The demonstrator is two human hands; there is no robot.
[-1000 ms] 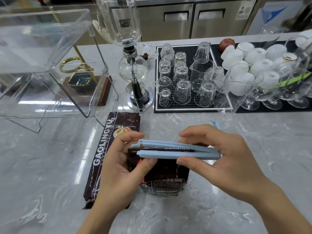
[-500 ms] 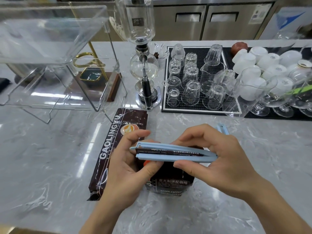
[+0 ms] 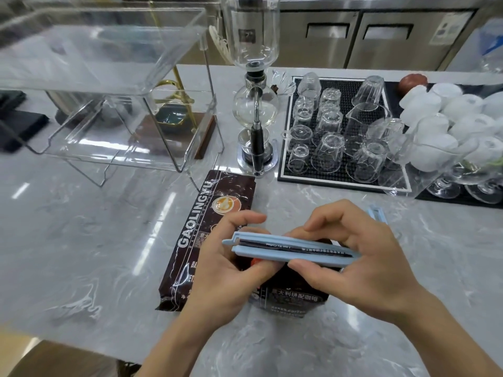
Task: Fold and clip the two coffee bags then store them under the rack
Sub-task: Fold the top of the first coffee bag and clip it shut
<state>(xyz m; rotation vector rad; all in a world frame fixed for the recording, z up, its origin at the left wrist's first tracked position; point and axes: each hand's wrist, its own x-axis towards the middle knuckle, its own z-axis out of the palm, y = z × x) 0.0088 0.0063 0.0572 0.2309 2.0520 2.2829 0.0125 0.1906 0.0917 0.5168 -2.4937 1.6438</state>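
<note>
Both hands grip one pale blue clip [image 3: 294, 250] over the folded top of a coffee bag [image 3: 292, 297]: left hand [image 3: 226, 268] pinching its 9 o'clock end, right hand [image 3: 364, 257] clamped on the 3 o'clock end. The second bag [image 3: 206, 213] lies flat on the marble surface [image 3: 81, 240] toward 10 o'clock, just below the clear rack [image 3: 109, 85].

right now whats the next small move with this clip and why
Probably press the free left end of the blue clip shut with the left hand. The folded top of the coffee bag already sits between its arms, the right hand steadies the other end, and the latch looks unclosed.
</note>
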